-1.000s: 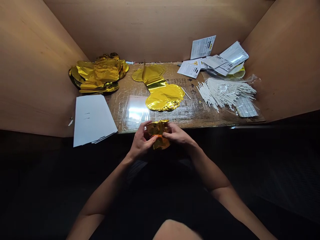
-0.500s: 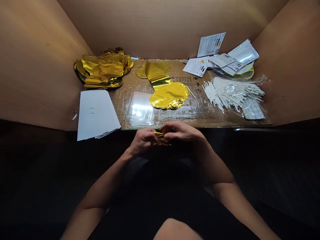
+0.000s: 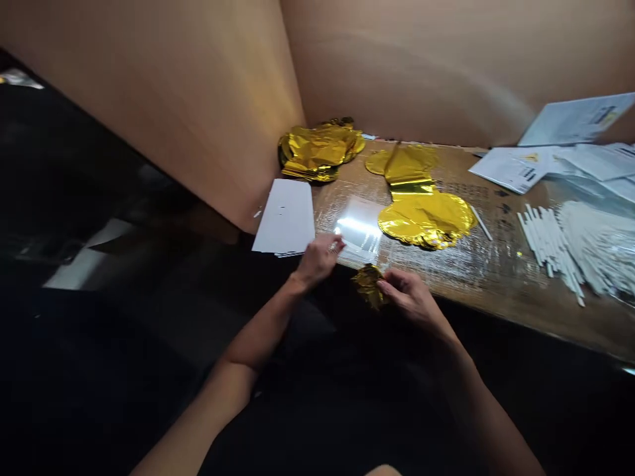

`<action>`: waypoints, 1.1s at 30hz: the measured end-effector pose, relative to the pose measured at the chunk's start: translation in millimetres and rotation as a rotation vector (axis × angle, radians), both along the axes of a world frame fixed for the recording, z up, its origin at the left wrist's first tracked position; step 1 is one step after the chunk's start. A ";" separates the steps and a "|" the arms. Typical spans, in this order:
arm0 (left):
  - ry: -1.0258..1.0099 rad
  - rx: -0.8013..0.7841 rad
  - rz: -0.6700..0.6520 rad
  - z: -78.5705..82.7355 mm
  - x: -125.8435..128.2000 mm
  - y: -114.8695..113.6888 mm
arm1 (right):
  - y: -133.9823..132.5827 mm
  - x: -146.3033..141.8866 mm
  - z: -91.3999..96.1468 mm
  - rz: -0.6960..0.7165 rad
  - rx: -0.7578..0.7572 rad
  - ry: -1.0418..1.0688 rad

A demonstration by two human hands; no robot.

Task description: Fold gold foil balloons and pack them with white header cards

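A crumpled, folded gold foil balloon point(image 3: 370, 285) is pinched between the thumb and fingers of my right hand point(image 3: 409, 291), just in front of the table edge. My left hand point(image 3: 320, 259) is at the near edge of the clear plastic bags point(image 3: 360, 221), its fingers curled together. Blur hides whether it grips one of them. Behind lie flat gold foil balloons point(image 3: 426, 215), overlapping on the cardboard-covered table. To the left of the bags is a stack of white cards point(image 3: 285, 215).
A heap of gold foil point(image 3: 320, 149) sits in the back left corner by the side panel point(image 3: 223, 119). One white stick point(image 3: 481, 223) lies beside the flat balloons. Many white sticks point(image 3: 585, 244) and printed packets point(image 3: 516, 168) are at the right. The table's front edge point(image 3: 496, 307) slants across.
The view has swung left. My left hand has let go of the gold foil and moved to the plastic bags. My right hand keeps the foil, which now shows more fully.
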State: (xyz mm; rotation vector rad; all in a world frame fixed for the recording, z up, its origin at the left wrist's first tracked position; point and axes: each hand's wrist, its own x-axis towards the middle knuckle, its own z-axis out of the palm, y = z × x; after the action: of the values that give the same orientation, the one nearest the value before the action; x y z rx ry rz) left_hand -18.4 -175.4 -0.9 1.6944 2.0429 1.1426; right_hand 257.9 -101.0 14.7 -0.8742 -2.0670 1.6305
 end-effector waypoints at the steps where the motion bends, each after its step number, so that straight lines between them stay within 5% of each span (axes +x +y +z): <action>1: 0.100 -0.013 0.220 2.7 -28.8 2.6 | 0.2 3.5 -2.2 -0.018 -0.044 0.005; 4: 0.252 -0.265 0.752 7.1 -111.6 3.9 | 0.3 14.2 -6.2 -0.036 -0.149 0.019; 7: 0.249 -0.382 0.809 2.9 -158.3 0.4 | -0.2 18.1 -8.3 -0.036 -0.212 0.029; 12: 0.089 -0.054 0.774 6.1 -172.7 -15.1 | 1.8 8.9 -3.9 -0.115 -0.143 0.068; 16: -0.379 0.211 0.669 16.4 -133.5 -22.8 | 0.2 -12.7 12.2 -0.138 -0.121 0.237; 20: -0.912 0.451 0.375 16.7 -25.2 -19.5 | -2.4 -49.4 23.3 -0.090 -0.081 0.286; 23: -1.214 0.280 0.145 14.4 39.9 -24.9 | 1.3 -60.1 23.3 -0.172 0.049 0.170; 27: -1.490 -0.069 -0.078 6.3 49.8 -24.3 | 5.6 -37.3 27.9 -0.126 0.103 -0.013; 33: -1.167 -0.442 -0.159 8.1 46.4 0.1 | 6.2 -14.8 35.4 -0.054 0.401 -0.447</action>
State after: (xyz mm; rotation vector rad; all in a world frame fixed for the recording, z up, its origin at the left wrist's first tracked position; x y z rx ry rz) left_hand 28.1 -175.2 7.3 0.6458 1.2263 1.0983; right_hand 243.1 -94.9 50.1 -1.2090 -2.5149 0.9927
